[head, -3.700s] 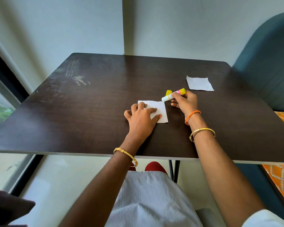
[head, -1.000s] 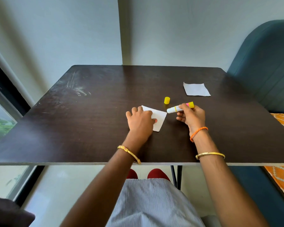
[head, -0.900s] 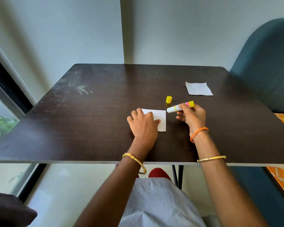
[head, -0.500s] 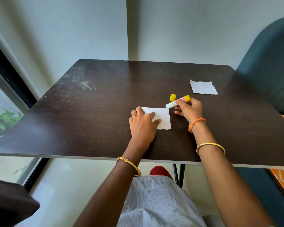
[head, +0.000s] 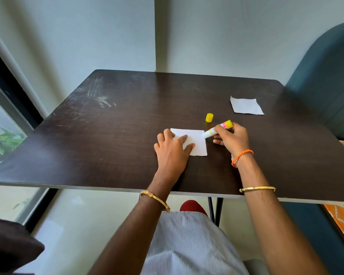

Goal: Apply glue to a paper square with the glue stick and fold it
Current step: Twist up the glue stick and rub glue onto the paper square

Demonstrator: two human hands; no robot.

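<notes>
A white paper square lies flat on the dark table, just right of centre. My left hand rests on its left part with fingers spread, pinning it down. My right hand grips an uncapped glue stick, white with a pink and yellow end. The stick's tip touches the paper's far right corner. The yellow cap stands on the table just behind the paper.
A second white paper square lies at the back right of the table. A teal upholstered seat stands along the right side. A window with plants outside is at the left. Walls close the far side.
The paper was turned from a tilted to a square position under my left hand. My right hand brought the glue stick left until its tip met the paper's far right corner.
</notes>
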